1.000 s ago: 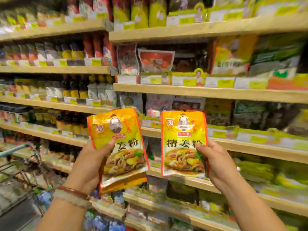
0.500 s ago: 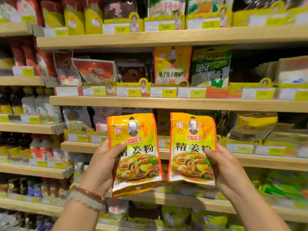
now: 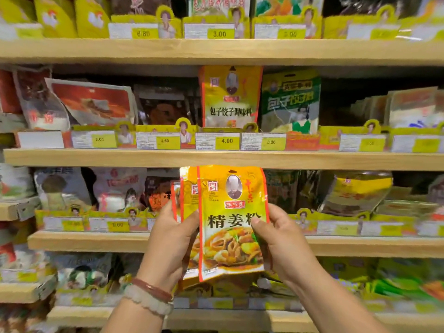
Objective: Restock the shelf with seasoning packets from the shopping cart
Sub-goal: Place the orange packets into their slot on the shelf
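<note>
Two bracelets (image 3: 151, 295), left wrist

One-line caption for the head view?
Both hands, left hand and right hand, hold stacked yellow packets before a stocked shelf.

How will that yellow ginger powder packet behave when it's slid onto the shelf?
The front ginger powder packet looks thin and glossy, so probably light, floppy and somewhat slippery. Pinched at its edges by left hand and right hand, it may slump rather than stand alone.

Dark open room lies under the top shelf board (image 3: 216, 51) at two o'clock, right of the green packet (image 3: 290, 102). At nine to eleven o'clock, leaning packets (image 3: 91, 102) and price tags (image 3: 217, 141) crowd the shelf front.
</note>
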